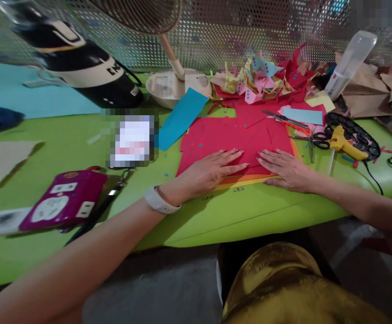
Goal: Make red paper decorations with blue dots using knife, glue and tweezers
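**Left hand (212,173) and right hand (284,170) lie flat on red paper (230,137)**

The red paper sits on the green table (266,216), in the middle, close to the person's body. It looks thin and light, so it should be easy to lift but also easy to bend, crease or rip. It may be a bit slippery, and sheets could slide over each other. A good place to take hold would be the left and right sides, with a soft pinch and all the edges kept together.

Both hands are palm down with the fingers out straight. Neither one is pinching anything; they just touch the top of the paper.

The paper is bright red and mostly flat, with some creases on the right part. Small blue dots (200,145) lie on it. Under its near edge, an orange sheet (250,177) and a yellow sheet (231,185) peek out. A blue strip (184,118) lies by its far left corner.
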Motion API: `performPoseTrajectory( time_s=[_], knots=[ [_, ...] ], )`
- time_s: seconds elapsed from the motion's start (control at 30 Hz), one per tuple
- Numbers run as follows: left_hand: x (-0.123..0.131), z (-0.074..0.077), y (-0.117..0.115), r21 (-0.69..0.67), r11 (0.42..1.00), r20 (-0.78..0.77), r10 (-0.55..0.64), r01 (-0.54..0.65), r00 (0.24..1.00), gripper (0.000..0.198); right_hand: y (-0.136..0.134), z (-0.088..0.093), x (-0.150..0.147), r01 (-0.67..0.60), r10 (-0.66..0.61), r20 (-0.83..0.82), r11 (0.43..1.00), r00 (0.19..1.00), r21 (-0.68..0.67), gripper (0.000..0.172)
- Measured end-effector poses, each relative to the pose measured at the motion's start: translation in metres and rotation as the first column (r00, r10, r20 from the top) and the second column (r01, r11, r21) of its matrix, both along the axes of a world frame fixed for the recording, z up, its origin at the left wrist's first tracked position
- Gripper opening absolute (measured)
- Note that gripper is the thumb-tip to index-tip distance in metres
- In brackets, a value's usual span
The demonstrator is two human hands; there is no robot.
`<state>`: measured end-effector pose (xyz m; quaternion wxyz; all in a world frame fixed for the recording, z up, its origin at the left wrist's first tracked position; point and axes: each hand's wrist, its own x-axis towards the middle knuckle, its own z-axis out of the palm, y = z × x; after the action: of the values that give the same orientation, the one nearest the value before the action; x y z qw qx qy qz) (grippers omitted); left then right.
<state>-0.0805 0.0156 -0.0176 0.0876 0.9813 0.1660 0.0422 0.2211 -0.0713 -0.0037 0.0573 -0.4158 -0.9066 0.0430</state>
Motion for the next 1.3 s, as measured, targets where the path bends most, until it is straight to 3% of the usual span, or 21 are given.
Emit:
performPoseTrajectory(
  time_s=[0.33, 0.5, 0.63, 0.8, 0.9, 0.97, 1.13, 1.3],
  knots=[
    [0.003, 0.022, -0.009, -0.037, 0.999, 0.008, -0.025, 0.025, 1.0, 0.048, 0.0, 0.0, -0.001, 0.003, -0.003, 0.019, 1.0, 1.0, 0.017, 0.066],
    [0.003, 0.021, -0.009, -0.049, 0.999, -0.012, -0.016, 0.015, 1.0, 0.055, -0.002, 0.003, -0.002, 0.004, -0.007, 0.063, 0.999, 0.998, 0.039, 0.068],
    [0.003, 0.018, -0.008, -0.042, 0.999, -0.003, -0.018, 0.018, 1.0, 0.061, -0.005, 0.005, 0.01, 0.024, -0.028, 0.116, 0.999, 0.993, 0.036, 0.079],
    [0.003, 0.019, -0.007, -0.043, 0.999, 0.0, -0.017, 0.017, 1.0, 0.063, -0.009, 0.026, 0.023, 0.081, -0.094, 0.179, 0.994, 0.979, 0.078, 0.086],
    [0.002, 0.018, -0.007, -0.034, 0.998, 0.018, -0.046, 0.047, 0.999, 0.066, -0.011, 0.04, 0.007, 0.14, -0.163, 0.173, 0.981, 0.971, 0.137, 0.083],
    [0.002, 0.017, -0.007, -0.022, 0.998, 0.041, -0.057, 0.058, 0.998, 0.065, -0.011, 0.042, -0.013, 0.112, -0.134, 0.17, 0.985, 0.976, 0.133, 0.08],
    [0.001, 0.011, -0.005, -0.003, 0.997, 0.068, -0.076, 0.077, 0.995, 0.065, -0.01, 0.029, -0.06, 0.022, -0.036, 0.312, 0.999, 0.949, 0.048, 0.078],
    [0.001, 0.012, -0.006, 0.026, 0.997, 0.024, -0.067, 0.066, 0.997, 0.073, -0.013, 0.024, -0.067, 0.073, -0.093, 0.35, 0.995, 0.932, 0.072, 0.087]
  ],
)
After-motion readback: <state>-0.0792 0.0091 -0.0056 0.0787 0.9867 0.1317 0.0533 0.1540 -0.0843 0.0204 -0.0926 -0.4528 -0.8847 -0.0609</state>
